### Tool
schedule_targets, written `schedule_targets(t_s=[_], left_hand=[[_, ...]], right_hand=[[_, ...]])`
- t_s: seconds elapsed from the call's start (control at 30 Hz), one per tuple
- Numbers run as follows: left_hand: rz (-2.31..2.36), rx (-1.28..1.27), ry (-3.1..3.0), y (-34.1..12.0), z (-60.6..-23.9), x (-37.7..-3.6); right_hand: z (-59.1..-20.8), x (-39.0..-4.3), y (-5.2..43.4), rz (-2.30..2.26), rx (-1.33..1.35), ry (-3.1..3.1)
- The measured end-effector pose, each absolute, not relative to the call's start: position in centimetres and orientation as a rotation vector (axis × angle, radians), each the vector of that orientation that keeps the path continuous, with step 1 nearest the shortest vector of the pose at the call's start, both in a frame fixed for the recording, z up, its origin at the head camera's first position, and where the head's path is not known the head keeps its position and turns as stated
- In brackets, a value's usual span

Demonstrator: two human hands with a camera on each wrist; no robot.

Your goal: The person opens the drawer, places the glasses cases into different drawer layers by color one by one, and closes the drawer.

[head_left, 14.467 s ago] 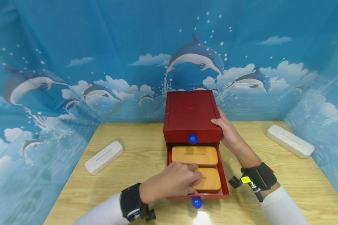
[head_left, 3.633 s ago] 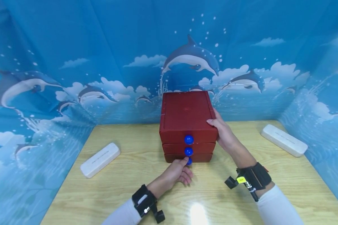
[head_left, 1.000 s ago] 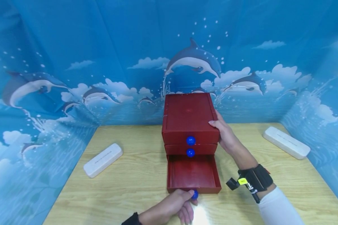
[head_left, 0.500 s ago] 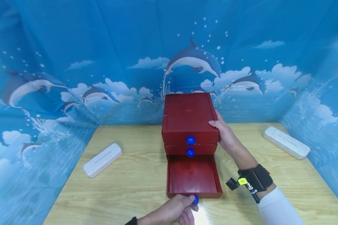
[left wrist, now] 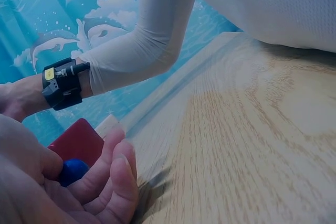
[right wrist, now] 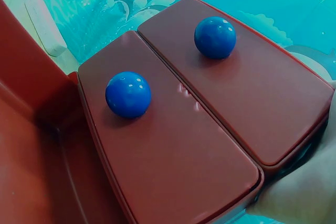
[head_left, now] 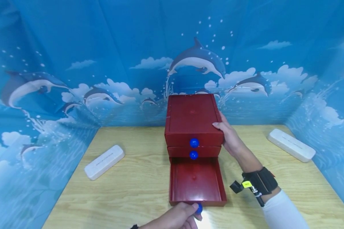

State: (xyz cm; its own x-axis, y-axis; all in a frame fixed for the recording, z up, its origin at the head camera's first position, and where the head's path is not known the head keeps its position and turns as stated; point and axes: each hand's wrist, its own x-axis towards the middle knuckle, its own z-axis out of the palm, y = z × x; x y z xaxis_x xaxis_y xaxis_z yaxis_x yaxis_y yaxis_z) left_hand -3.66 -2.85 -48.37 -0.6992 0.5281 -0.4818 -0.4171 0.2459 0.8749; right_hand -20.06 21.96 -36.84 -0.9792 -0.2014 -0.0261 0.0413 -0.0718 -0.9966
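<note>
While the left hand [head_left: 176, 218] pinches the blue knob [head_left: 199, 208] of the bottom drawer [head_left: 197, 181], that drawer stands drawn far out of the red drawer chest [head_left: 192, 119], a little farther toward the table's near edge than half a second ago; some seconds back it was pushed in flush. Its red floor shows bare. The right hand [head_left: 229, 136] stays where it was, fingers curled round the chest's right front corner, gripping it. The two upper drawers remain closed, their blue knobs [right wrist: 128, 94] in line. On the wooden table [head_left: 137, 178], one white case [head_left: 104, 161] lies left of the chest and another white case [head_left: 291, 144] right, both unmoved.
</note>
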Motion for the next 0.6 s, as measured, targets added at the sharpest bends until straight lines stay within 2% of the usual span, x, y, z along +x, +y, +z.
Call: schedule_targets(t_s=[0.33, 0.47, 0.6], left_hand=[[1.506, 0.102, 1.773, -3.2, -48.1, -3.8], [1.389, 0.235, 1.783, -4.9, -46.8, -4.2], [1.231, 0.505, 1.795, -7.4, -44.6, -4.7]], right_hand=[[-36.8, -20.1, 22.1, -2.183, -0.185, 2.01], [-36.8, -20.1, 22.1, -2.175, -0.181, 2.01], [-36.9, -20.1, 22.1, -2.173, -0.176, 2.01]])
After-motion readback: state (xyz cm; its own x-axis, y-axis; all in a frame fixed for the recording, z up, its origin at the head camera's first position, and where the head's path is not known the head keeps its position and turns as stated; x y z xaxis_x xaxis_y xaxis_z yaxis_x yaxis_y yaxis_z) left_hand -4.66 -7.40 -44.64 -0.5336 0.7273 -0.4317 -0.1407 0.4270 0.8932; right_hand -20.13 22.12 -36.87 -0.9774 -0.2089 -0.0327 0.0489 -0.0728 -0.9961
